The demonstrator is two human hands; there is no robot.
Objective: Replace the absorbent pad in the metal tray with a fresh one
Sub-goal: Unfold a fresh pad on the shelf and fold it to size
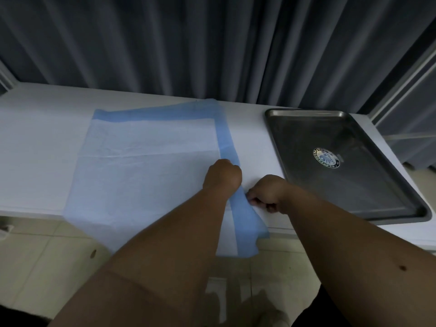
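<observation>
A large absorbent pad (146,156), white with a blue border, lies spread on the white table, and its near part hangs over the front edge. My left hand (223,177) is closed on the pad's blue right border. My right hand (267,194) pinches the same border a little nearer to me. The metal tray (342,204) sits to the right of the pad with nothing in it, and a round emblem shows on its floor.
The white table (42,142) runs left to right, with its front edge close to me. Dark grey curtains (188,43) hang right behind it. Tiled floor (47,256) lies below the table's edge.
</observation>
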